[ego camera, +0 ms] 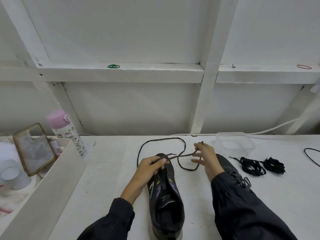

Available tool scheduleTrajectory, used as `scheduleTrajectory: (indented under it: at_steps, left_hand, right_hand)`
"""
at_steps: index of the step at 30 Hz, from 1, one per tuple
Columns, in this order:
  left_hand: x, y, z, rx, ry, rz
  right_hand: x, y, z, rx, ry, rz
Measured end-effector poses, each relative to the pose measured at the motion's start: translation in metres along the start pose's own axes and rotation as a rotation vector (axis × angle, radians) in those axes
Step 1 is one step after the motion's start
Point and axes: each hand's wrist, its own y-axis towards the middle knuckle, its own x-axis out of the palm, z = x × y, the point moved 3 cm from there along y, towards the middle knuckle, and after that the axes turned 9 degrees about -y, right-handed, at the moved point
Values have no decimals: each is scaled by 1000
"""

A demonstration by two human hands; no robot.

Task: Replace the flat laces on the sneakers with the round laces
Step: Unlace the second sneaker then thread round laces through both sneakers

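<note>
A dark sneaker (pixel 165 196) with no lace in its eyelets stands on the white table, toe pointing away from me. My left hand (pixel 152 166) pinches one end of a long dark lace (pixel 161 139) above the toe. My right hand (pixel 206 158) pinches the other end with thumb and forefinger, the other fingers spread. The lace loops loosely across the table behind the shoe. A second sneaker (pixel 232 170), still laced, lies partly hidden under my right forearm. Two bundles of black laces (pixel 252 166) (pixel 274 165) lie to the right.
A clear plastic tub (pixel 235 142) stands behind the right hand. At the left are a white box (pixel 52 184), a pink-capped bottle (pixel 69 134) and a clear phone case (pixel 34 149). A white cable (pixel 270 129) runs along the wall; a black cord (pixel 311 155) lies far right.
</note>
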Motion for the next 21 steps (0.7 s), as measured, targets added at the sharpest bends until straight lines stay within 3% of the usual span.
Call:
scheduleTrajectory:
  at_steps: [2, 5, 9, 14, 21]
  left_hand:
    - [-2, 2, -2, -26, -11, 44]
    - [-8, 5, -6, -45, -15, 97]
    - [-13, 7, -10, -54, 22, 149]
    - [-13, 7, -14, -63, 60, 144]
    - [-26, 10, -28, -71, 146, 205]
  right_hand:
    - [2, -3, 1, -72, -75, 116]
    - [5, -17, -3, -318, -52, 368]
    - [10, -38, -11, -501, -105, 500]
    - [21, -59, -22, -649, -169, 455]
    - [9, -55, -30, -626, -72, 431]
